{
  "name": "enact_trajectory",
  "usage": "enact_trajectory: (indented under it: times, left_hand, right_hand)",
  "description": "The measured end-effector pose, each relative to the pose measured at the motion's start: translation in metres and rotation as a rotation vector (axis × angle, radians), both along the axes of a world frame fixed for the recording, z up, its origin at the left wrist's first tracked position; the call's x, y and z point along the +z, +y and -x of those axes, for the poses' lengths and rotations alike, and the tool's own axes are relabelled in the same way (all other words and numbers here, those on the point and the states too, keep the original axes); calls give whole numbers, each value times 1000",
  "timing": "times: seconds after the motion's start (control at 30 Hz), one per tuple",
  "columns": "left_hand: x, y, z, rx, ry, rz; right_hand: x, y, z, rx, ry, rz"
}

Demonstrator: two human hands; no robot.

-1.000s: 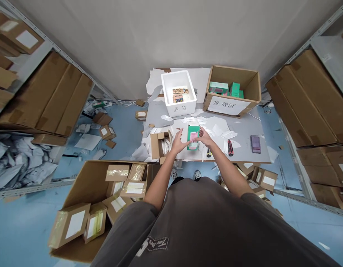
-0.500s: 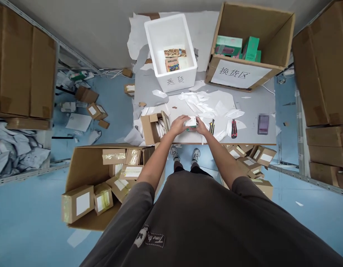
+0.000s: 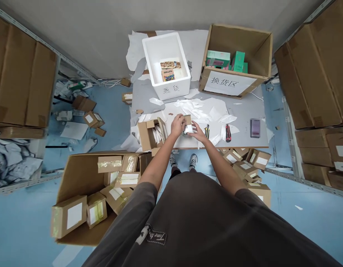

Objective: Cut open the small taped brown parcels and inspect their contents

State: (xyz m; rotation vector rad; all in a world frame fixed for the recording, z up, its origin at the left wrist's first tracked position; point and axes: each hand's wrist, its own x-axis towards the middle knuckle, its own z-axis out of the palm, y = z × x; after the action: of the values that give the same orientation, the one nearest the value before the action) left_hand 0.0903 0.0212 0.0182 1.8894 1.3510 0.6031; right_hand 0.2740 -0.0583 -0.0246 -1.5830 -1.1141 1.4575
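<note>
- Small box (image 3: 188, 129): between both hands, near the table's front edge, centre of frame. Brown flap (image 3: 187, 119) stands up at its far side; box judged opened.
- Left hand (image 3: 177, 126): fingers bent at the box's left side and flap; exact grip cannot be told. Right hand (image 3: 198, 132): thumb and fingers spread around the right side, apparently steadying it.
- Done, as far as shown: carton (image 3: 144, 137) just left of the hands is open, white packing inside; green boxes (image 3: 238, 62) sit in the labelled cardboard box (image 3: 235, 83), upper right; two packets lie in the foam box (image 3: 171, 90), upper centre.
- Left: small box is in neither container; taped parcels (image 3: 109, 164) at lower left look unopened. Overall, judged partway; contents of the small box unclear.
</note>
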Motion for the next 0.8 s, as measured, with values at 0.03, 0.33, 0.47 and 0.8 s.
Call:
enact_trajectory:
  times: [0.03,0.33,0.47,0.8]
  left_hand:
    - [-2,-1,2,-26,6,1]
    - [-25,-19,22,-331,-100,240]
    - [-30,-28,15,-287,-156,241]
    - [-26,-27,14,-259,-79,296]
  right_hand:
    - [4,2,2,-13,-37,-9]
    - [23,10,9,-4,-275,-99]
    - [29,6,11,64,-340,-190]
    - [43,1,-18,182,-509,-174]
